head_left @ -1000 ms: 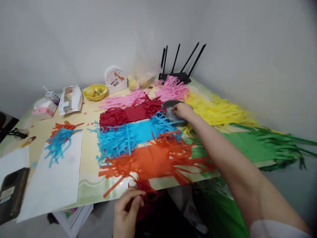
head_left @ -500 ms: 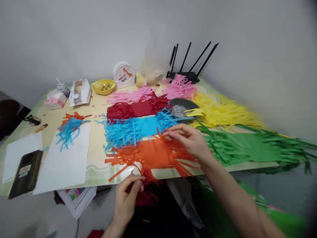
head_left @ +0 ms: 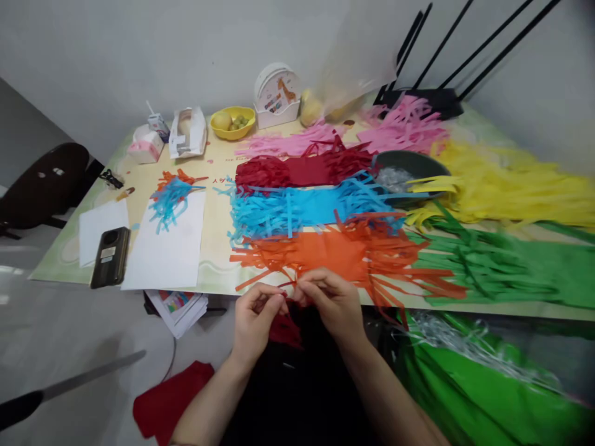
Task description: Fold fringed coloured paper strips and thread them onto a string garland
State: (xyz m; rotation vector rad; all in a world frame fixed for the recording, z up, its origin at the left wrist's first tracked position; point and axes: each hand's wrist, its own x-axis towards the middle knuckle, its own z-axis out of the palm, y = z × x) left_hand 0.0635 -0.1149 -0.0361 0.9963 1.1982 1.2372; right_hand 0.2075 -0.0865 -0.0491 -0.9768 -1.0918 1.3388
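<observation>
My left hand (head_left: 258, 319) is closed in a pinch at the table's front edge, with a bit of red paper strip (head_left: 284, 294) at its fingertips. Close beside it, my right hand (head_left: 332, 303) pinches what looks like a thin orange paper strip, mostly hidden by the fingers. Just beyond both hands lies the orange fringed paper (head_left: 332, 251), its strips spreading left and right. Behind it are blue fringed paper (head_left: 318, 205) and dark red fringed paper (head_left: 307, 170). A small blue and orange tassel (head_left: 171, 197) rests partly on a white sheet (head_left: 165, 260).
Green fringed paper (head_left: 558, 266) and yellow fringed paper (head_left: 515, 186) cover the right side, near a dark bowl (head_left: 418, 162). Pink fringe (head_left: 404, 127) lies before a black router (head_left: 423, 102). A phone (head_left: 110, 257), yellow fruit dish (head_left: 248, 127) and white holder (head_left: 279, 114) stand left and back.
My right hand has come down and left from the orange fringe to meet my left hand at the table edge. The view has tilted down and shifted left.
</observation>
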